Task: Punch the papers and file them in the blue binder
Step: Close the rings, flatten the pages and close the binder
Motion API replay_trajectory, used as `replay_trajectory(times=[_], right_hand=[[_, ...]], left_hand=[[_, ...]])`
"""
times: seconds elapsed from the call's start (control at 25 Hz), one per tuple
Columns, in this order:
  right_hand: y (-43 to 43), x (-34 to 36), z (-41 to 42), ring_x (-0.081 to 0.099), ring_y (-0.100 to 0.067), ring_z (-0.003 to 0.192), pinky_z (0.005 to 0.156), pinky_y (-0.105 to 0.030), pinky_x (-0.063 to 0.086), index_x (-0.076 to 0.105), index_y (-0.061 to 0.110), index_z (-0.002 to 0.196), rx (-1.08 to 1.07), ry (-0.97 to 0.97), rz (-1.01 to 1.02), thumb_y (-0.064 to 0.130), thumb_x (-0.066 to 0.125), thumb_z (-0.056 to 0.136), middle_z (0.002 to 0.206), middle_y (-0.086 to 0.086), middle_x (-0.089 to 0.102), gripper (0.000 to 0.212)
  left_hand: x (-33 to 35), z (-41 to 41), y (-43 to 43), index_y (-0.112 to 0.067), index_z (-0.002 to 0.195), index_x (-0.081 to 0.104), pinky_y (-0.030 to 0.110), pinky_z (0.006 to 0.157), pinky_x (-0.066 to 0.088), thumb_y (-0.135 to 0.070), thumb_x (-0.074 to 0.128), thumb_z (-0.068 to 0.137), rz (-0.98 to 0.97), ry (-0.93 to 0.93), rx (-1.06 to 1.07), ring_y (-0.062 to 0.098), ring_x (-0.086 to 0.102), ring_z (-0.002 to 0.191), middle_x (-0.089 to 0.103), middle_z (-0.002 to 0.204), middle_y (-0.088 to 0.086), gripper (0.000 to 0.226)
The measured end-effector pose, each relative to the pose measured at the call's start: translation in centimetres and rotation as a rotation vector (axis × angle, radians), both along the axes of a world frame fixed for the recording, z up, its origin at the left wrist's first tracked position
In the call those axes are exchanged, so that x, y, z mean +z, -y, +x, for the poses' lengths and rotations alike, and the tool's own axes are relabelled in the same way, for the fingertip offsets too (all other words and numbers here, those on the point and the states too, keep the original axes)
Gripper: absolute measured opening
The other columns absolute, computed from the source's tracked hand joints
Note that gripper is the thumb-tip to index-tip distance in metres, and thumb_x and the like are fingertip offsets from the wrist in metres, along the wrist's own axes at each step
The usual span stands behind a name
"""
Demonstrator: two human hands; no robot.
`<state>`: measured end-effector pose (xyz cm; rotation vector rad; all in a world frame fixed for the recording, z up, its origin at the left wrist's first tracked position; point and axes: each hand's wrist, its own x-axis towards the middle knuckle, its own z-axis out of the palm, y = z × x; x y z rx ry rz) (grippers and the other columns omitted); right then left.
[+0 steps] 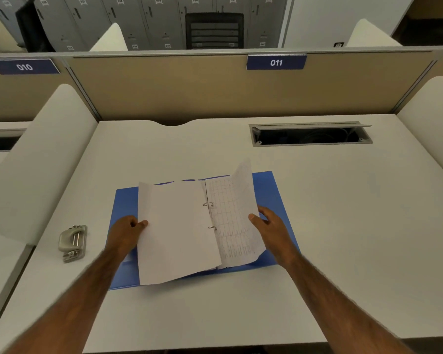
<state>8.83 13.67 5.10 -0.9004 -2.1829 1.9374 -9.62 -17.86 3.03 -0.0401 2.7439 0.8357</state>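
Now papers lie between left hand, right hand.

Dim, even light; wide-angle bending, blurred edges.

A white table fills a cubicle, closed at the back by a tan partition bearing a blue label reading 011. White curved side dividers flank it. An open cable tray is sunk into the tabletop. Grey numbered lockers line the far wall behind a black chair.
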Motion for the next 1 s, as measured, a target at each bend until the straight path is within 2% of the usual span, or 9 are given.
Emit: replay_trajectory(times=[0.16,0.24,0.4,0.6,0.68,0.76,0.84,0.92,1.0], right_hand=[[0.0,1.6,-0.8,0.066,-0.011,0.087,0.064,-0.016,0.048,0.063,0.021,0.104,-0.001,0.047,0.13,0.023,0.061,0.095,0.102,0.005,0.067,0.01],[0.4,3.1,-1.7,0.065,-0.01,0.085,0.066,-0.02,0.05,0.064,0.02,0.103,-0.001,0.032,0.077,0.019,0.06,0.095,0.1,0.004,0.067,0.008],[2.9,5.8,-4.1,0.068,-0.021,0.089,0.078,-0.037,0.056,0.068,0.018,0.093,0.04,-0.032,-0.055,0.015,0.06,0.093,0.099,-0.004,0.071,0.009],[8.8,5.7,-6.9,0.065,-0.017,0.078,0.074,-0.04,0.057,0.069,0.008,0.09,0.206,-0.025,-0.105,0.016,0.061,0.084,0.086,-0.003,0.069,0.013],[11.2,4.8,-7.7,0.062,-0.012,0.074,0.069,-0.032,0.052,0.067,0.011,0.087,0.276,-0.003,-0.062,0.018,0.06,0.085,0.082,0.004,0.067,0.011],[13.5,3.9,-8.3,0.061,-0.008,0.08,0.065,-0.021,0.049,0.064,0.022,0.095,0.359,0.042,-0.048,0.02,0.057,0.092,0.089,0.009,0.065,0.008],[15.0,2.6,-8.7,0.06,-0.011,0.088,0.066,-0.017,0.047,0.062,0.022,0.108,0.423,0.102,0.003,0.024,0.055,0.095,0.1,0.006,0.063,0.015],[15.8,1.0,-9.1,0.061,-0.017,0.094,0.073,-0.02,0.05,0.065,0.012,0.113,0.457,0.131,0.066,0.024,0.055,0.095,0.103,0.002,0.065,0.024],[16.3,0.0,-9.4,0.061,-0.022,0.105,0.092,-0.033,0.053,0.065,0.007,0.114,0.465,0.168,0.103,0.033,0.054,0.097,0.114,-0.003,0.066,0.033]], left_hand=[[-0.5,-0.1,-0.7,-0.013,0.06,0.04,0.029,0.049,0.029,-0.021,0.061,0.096,-0.008,-0.054,0.021,0.015,0.04,0.053,0.044,0.06,0.002,0.043],[-1.0,0.0,-0.8,-0.013,0.062,0.042,0.031,0.05,0.029,-0.021,0.06,0.096,-0.007,-0.083,0.046,0.016,0.042,0.056,0.046,0.062,0.002,0.04],[-2.5,0.2,-0.3,-0.013,0.067,0.045,0.032,0.058,0.035,-0.02,0.059,0.097,0.038,-0.082,0.121,0.018,0.047,0.062,0.051,0.067,0.003,0.034],[-2.5,0.3,-0.5,-0.008,0.08,0.052,0.028,0.058,0.036,-0.017,0.058,0.098,0.105,-0.056,0.143,0.021,0.053,0.073,0.056,0.076,0.006,0.021],[-2.3,0.4,-0.8,-0.006,0.09,0.056,0.026,0.06,0.039,-0.02,0.057,0.098,0.167,-0.024,0.167,0.021,0.055,0.08,0.058,0.085,0.005,0.016],[-2.2,0.3,-1.3,-0.006,0.105,0.059,0.03,0.073,0.047,-0.032,0.054,0.1,0.243,0.055,0.226,0.022,0.058,0.09,0.061,0.098,0.006,0.027],[-2.3,0.1,-1.8,-0.008,0.111,0.062,0.039,0.081,0.055,-0.047,0.046,0.1,0.314,0.119,0.275,0.025,0.064,0.094,0.067,0.105,0.007,0.043],[-2.0,0.2,-2.0,-0.011,0.104,0.066,0.042,0.08,0.058,-0.056,0.037,0.1,0.399,0.154,0.265,0.028,0.068,0.09,0.071,0.098,0.009,0.054],[-1.4,0.4,-2.1,-0.016,0.107,0.07,0.041,0.079,0.059,-0.061,0.032,0.099,0.562,0.251,0.27,0.026,0.071,0.09,0.073,0.099,0.007,0.06]])
